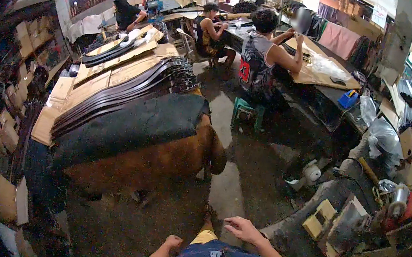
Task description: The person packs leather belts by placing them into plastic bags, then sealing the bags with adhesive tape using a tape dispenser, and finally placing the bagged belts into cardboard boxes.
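Observation:
My right hand (244,231) hangs in front of my body with its fingers apart, holding nothing. Lower and to the left, my left hand (173,241) is small in view, its fingers curled in and no object showing in it. Both hands are over the floor, touching nothing I can see. Ahead on the left, a large black sheet (134,122), which looks like leather with a brown underside (145,164), drapes over the near end of a table. Beyond it lie several long dark strips (116,102), resembling belts, on cardboard (110,71).
A strip of light floor (227,187) runs ahead between the tables. One person (261,58) sits on a green stool (248,114) at the right workbench (317,103); two others are farther back. A blue tape dispenser (348,98), plastic bags (384,140) and boxes line the right side.

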### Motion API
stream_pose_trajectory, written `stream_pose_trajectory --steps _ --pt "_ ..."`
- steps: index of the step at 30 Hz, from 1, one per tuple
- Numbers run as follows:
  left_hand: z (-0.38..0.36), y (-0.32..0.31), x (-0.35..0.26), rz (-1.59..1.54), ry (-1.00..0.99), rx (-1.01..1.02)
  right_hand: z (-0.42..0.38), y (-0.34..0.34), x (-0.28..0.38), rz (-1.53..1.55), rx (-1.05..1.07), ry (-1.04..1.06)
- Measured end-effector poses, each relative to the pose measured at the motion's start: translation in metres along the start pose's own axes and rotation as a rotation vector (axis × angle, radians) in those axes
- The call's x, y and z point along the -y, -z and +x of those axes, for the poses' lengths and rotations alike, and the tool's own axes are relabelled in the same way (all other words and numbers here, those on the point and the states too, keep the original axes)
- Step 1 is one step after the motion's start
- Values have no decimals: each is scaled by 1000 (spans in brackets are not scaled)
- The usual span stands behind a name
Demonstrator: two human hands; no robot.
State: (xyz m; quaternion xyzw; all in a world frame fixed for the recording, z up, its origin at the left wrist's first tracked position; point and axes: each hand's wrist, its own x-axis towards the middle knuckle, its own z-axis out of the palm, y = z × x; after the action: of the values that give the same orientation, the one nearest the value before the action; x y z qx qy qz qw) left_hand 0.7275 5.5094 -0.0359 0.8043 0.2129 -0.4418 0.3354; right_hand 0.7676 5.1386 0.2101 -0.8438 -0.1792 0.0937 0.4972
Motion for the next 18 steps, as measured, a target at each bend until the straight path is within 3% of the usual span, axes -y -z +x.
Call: stream_pose_trajectory --steps 2,4,7,8,10,11,14,18 --pt "23 25 -22 115 -14 -57 24 13 10 -9 -60 -76" --pt "75 47 -31 348 -372 70 53 24 8 -65 -105 -87" --pt "91 92 -76 212 -423 175 94 32 1 -97 -171 -98" --pt "97 111 -96 217 -424 172 109 35 -5 -90 -198 -92" --pt "111 138 -125 113 -224 194 138 38 -23 -131 -220 -77" --pt "119 149 -136 195 -370 124 147 39 -31 -173 -236 -61" --pt "139 185 -164 -3 -192 134 176 52 -29 -109 -273 -165" --pt "178 206 -175 161 -212 197 193 63 -26 -142 -337 -292"
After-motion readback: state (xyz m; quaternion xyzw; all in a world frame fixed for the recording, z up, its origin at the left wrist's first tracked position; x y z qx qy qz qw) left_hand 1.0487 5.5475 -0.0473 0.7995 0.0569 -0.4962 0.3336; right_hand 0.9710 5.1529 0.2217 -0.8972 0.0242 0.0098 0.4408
